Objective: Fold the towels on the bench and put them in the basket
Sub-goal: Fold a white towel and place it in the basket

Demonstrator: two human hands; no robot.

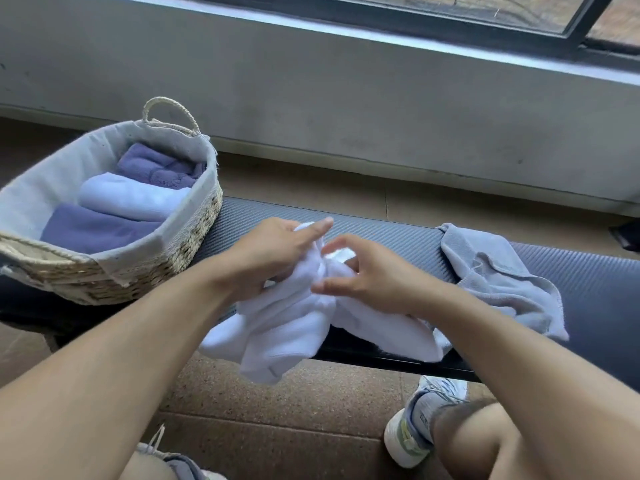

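Under my hands the white towel [294, 327] is bunched, half hidden, hanging off the dark surface [588, 282]; left hand [273, 251] and right hand [363, 271] both grip it. Beyond, tiled floor [311, 181], grey wall [346, 98].

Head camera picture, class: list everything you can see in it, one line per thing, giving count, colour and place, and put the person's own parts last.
basket: one, woven straw with pale cloth lining, on the bench's left end
folded towels: three, two purple and one light blue, inside the basket
white towel: one, bunched, on the bench's near edge, partly hanging over
grey towel: one, unfolded, on the bench to the right
bench: one, dark, textured top, across the middle
window: one, dark frame, top
floor: brown, below
shoes: two, pale, bottom
left hand: grips the white towel
right hand: grips the white towel
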